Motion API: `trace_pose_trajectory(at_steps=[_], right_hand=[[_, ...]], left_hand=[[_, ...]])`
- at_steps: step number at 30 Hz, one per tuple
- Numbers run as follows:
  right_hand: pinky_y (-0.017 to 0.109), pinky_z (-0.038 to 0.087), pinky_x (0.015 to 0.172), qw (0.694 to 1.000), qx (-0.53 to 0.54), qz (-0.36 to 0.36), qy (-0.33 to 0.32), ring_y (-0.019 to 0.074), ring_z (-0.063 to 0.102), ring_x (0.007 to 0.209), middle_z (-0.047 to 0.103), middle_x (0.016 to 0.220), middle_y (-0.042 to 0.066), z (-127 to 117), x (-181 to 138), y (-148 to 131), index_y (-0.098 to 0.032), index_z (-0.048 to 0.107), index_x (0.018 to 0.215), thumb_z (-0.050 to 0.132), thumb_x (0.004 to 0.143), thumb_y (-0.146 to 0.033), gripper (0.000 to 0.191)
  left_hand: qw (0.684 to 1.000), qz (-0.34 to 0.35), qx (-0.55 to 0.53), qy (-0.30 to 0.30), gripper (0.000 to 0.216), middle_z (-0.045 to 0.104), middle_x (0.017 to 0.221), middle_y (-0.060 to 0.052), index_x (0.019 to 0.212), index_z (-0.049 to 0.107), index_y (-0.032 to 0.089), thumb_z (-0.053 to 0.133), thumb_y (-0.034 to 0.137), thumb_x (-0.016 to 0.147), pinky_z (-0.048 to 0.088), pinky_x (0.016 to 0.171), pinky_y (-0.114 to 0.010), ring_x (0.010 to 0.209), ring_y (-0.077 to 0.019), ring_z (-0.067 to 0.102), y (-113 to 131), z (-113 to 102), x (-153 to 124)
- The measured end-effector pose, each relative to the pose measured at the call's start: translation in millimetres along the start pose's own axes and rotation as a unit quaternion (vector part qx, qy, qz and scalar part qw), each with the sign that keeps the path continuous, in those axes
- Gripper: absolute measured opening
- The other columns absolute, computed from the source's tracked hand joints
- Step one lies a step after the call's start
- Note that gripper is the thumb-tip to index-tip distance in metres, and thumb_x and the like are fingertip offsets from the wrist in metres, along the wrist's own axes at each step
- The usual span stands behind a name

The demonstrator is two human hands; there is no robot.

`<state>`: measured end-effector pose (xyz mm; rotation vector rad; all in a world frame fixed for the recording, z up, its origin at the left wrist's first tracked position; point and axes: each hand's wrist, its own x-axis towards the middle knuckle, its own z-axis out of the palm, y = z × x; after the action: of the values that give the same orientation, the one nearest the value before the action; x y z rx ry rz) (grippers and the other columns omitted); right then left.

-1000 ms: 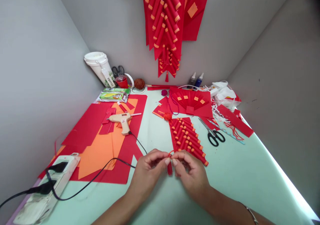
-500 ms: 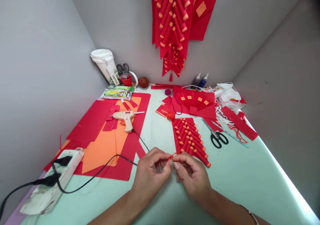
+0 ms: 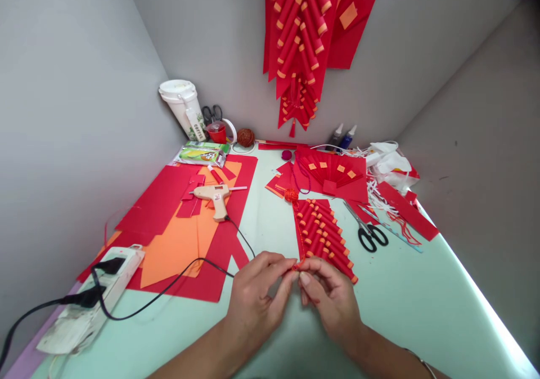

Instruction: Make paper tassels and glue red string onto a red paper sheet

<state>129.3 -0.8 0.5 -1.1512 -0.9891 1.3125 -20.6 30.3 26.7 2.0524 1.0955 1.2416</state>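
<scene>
Both hands meet low in the middle of the head view, pinching a thin red-orange yarn (image 3: 298,266) with a small loop or knot in it. My left hand (image 3: 260,292) is closed, thumb and forefinger on the yarn. Close beside it, my right hand (image 3: 331,294) grips the same yarn between its fingertips. Just beyond the hands lies a red paper firecracker piece (image 3: 323,230) with rows of red rolls tipped in orange. From the hands the yarn runs up its left edge to a small orange-red yarn ball (image 3: 291,195).
Black-handled scissors (image 3: 369,235) lie at right. On red and orange paper at left rests a glue gun (image 3: 217,198), its cord trailing to a power strip (image 3: 90,300). A folded paper fan (image 3: 329,171) lies behind. Firecracker decorations (image 3: 297,36) hang on the wall.
The view has shifted slightly, so everything sits a little further right. Both hands keep their pinch on the yarn, with only small finger movements.
</scene>
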Motion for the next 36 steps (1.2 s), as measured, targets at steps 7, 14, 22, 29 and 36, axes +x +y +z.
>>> trace_pose_trajectory(at_steps=[7,14,22,29,36], right_hand=[[0.022,0.044,0.047,1.0,-0.028,-0.002,-0.011,0.0102,0.05,0.048,0.056,0.058,-0.002,1,0,1,-0.018,0.067,0.088,0.063,0.087,-0.042,0.024],[0.024,0.043,0.052,0.994,-0.076,-0.066,0.053,0.0123,0.05,0.055,0.053,0.064,-0.002,-5,3,-2,-0.02,0.063,0.081,0.058,0.091,-0.038,0.021],[0.029,0.047,0.068,0.986,-0.133,-0.097,0.023,0.0184,0.056,0.081,0.057,0.095,0.005,-20,17,-16,-0.022,0.066,0.094,0.057,0.091,-0.034,0.015],[0.03,0.047,0.07,0.987,-0.136,-0.059,-0.06,0.0195,0.057,0.086,0.057,0.095,0.005,-26,23,-22,-0.022,0.067,0.091,0.059,0.09,-0.032,0.013],[0.031,0.045,0.075,0.983,-0.146,-0.063,-0.091,0.0199,0.056,0.084,0.058,0.089,0.004,-22,25,-21,-0.021,0.065,0.085,0.06,0.089,-0.031,0.012]], left_hand=[[0.999,-0.001,0.047,0.006,0.014,0.068,0.078,-0.005,0.093,0.07,0.016,0.064,0.011,0.082,0.054,0.061,-0.022,0.066,-0.0134,0.066,0,-1,1],[0.995,0.009,0.099,0.02,0.01,0.068,0.072,-0.002,0.087,0.069,0.019,0.062,0.013,0.082,0.052,0.057,-0.021,0.06,-0.0123,0.064,-2,-1,3],[0.989,0.048,0.135,-0.037,0.01,0.069,0.076,-0.005,0.085,0.069,0.018,0.06,0.013,0.082,0.052,0.064,-0.026,0.07,-0.0167,0.066,-2,2,5],[0.988,0.064,0.122,-0.066,0.013,0.073,0.087,-0.004,0.088,0.066,0.021,0.061,0.011,0.083,0.047,0.075,-0.033,0.083,-0.0188,0.066,-3,2,6],[0.985,0.065,0.146,-0.062,0.013,0.076,0.08,0.003,0.086,0.065,0.023,0.063,0.011,0.083,0.035,0.093,-0.041,0.092,-0.0216,0.067,-2,1,8]])
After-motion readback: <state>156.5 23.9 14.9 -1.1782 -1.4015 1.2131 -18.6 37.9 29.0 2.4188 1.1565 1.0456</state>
